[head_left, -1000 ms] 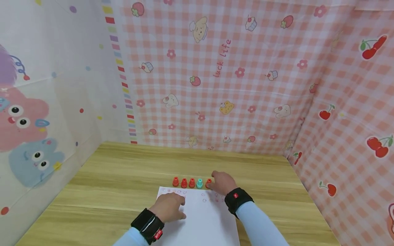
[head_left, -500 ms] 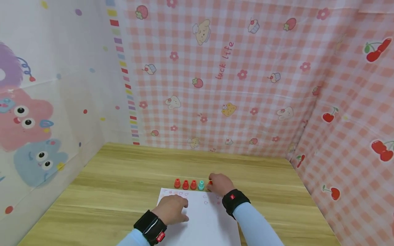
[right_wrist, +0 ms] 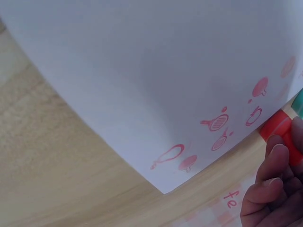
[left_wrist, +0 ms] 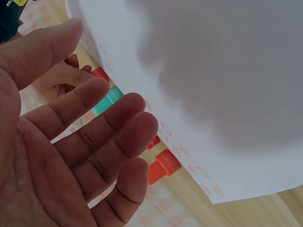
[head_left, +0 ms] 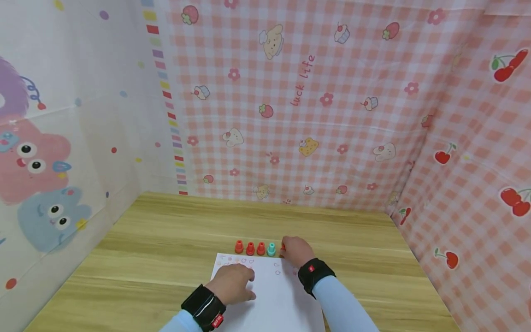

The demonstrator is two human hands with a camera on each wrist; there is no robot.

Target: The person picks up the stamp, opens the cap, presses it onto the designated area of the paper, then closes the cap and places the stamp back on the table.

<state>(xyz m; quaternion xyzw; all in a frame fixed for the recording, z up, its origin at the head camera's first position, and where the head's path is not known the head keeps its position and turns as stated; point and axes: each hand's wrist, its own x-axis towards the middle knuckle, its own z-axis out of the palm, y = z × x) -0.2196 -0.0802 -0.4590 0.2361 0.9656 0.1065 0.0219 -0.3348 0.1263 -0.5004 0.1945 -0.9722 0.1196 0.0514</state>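
Observation:
My right hand [head_left: 297, 251] is at the right end of a row of small stamps and grips a red stamp [right_wrist: 278, 130] by its narrow top. Its fingers [right_wrist: 274, 163] curl round that top, while the wide base shows beside the paper's edge. Left of it in the head view stands a teal stamp [head_left: 271, 249], then three red stamps, the nearest being a red stamp [head_left: 260, 249]. Over the white paper [head_left: 274, 304] is my left hand [head_left: 231, 283], its fingers apart and relaxed, holding nothing.
Pink prints [right_wrist: 218, 123] of rackets and other small shapes line the paper's far edge. The wooden table [head_left: 186, 221] meets a pink checked cloth [head_left: 244, 106] at the back, with more cloth at both sides.
My right hand has come in around the red stamp at the row's right end, now covering most of it. The left hand has barely moved; the head view shifted slightly.

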